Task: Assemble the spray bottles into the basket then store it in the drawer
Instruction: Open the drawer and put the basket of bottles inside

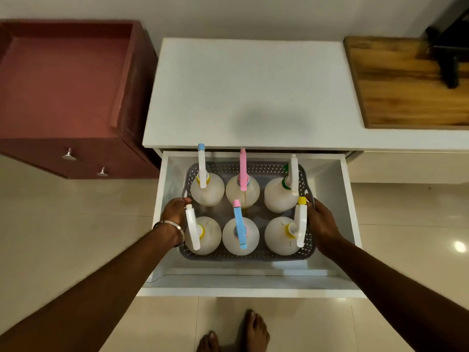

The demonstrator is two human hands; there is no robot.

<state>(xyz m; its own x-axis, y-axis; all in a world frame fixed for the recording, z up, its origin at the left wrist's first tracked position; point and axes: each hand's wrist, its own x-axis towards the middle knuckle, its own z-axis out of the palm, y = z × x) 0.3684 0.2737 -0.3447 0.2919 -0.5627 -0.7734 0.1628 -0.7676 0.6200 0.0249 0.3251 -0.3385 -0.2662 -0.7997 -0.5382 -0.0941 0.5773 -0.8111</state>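
Basket (247,256) in drawer (347,224) — fingers (184,200) grip both ends.

No text, label, brand, number or sign can be read here. The bangle (169,226) on the left wrist carries some small marks that may be letters, but they are too small and blurred to read. The six bottles (240,237) in the basket (247,254) have plain, pale bodies with no printed label that shows, and the spray heads are only coloured plastic.
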